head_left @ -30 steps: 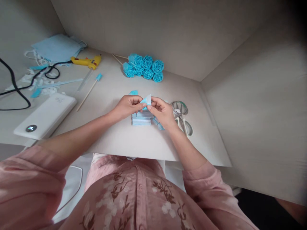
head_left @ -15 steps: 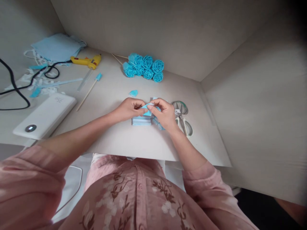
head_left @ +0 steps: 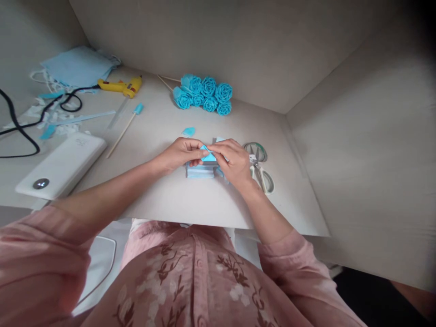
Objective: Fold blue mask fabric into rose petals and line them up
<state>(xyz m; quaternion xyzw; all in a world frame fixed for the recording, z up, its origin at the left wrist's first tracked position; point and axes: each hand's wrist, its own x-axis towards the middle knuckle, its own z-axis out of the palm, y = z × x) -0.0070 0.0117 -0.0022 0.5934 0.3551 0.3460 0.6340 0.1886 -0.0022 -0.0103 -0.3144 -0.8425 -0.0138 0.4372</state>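
A small folded piece of blue fabric point(head_left: 207, 155) is pinched between both hands above the table. My left hand point(head_left: 182, 153) grips its left side with thumb and fingers closed. From the right, my right hand point(head_left: 232, 158) pinches its upper edge, and the fingertips of both hands nearly meet. Just below lies a stack of pale blue fabric pieces point(head_left: 200, 171), partly covered by the hands. More blue pieces under my right hand are mostly hidden. Beyond my left hand a single cut blue piece point(head_left: 188, 131) rests on the table.
Scissors point(head_left: 258, 167) lie right of my right hand by a roll of tape point(head_left: 261, 152). Blue fabric roses point(head_left: 204, 94) lie at the back. To the left are a stick with a blue tip point(head_left: 124, 131), yellow glue gun point(head_left: 121, 86), white power bank point(head_left: 63, 165) and face masks point(head_left: 76, 67).
The blue piece has been folded further and now shows a pointed, triangular shape. My right fingers have shifted slightly left over its upper edge.
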